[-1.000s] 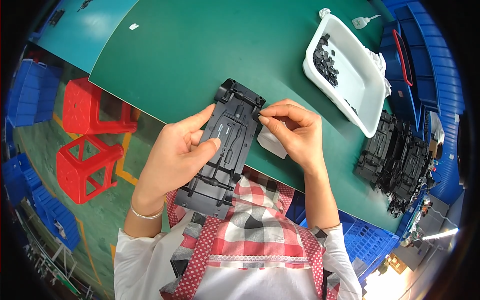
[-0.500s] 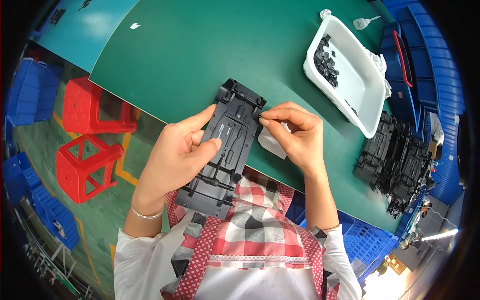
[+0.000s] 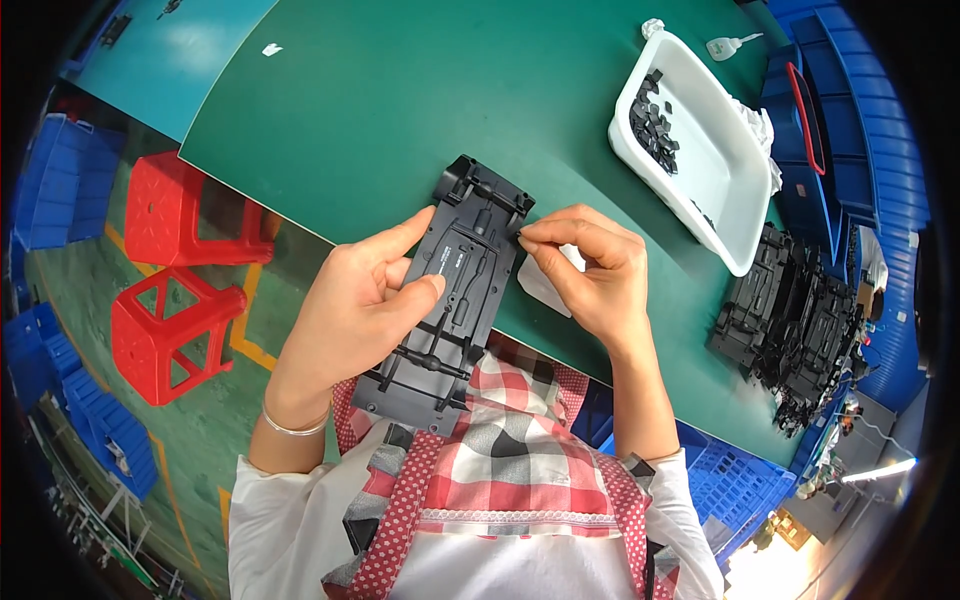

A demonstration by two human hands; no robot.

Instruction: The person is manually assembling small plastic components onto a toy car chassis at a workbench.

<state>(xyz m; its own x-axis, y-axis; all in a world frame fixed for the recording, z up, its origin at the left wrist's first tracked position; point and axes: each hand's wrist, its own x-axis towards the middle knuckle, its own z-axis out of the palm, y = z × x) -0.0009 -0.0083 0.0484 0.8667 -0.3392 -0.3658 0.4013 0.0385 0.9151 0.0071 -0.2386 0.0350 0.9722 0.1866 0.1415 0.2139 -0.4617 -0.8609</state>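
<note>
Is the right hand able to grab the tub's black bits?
Probably yes: the black bits lie in an open white tub near the right hand, though its fingertips seem pinched on a small dark piece.

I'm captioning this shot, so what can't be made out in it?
Head view throughout:
Left hand: some fingertips hidden behind the black chassis.
Dark speck at the fingertips of the right hand: too small to identify.
White object: partly covered by the right hand.
Teal table: cut off by the dark lens rim.
</note>
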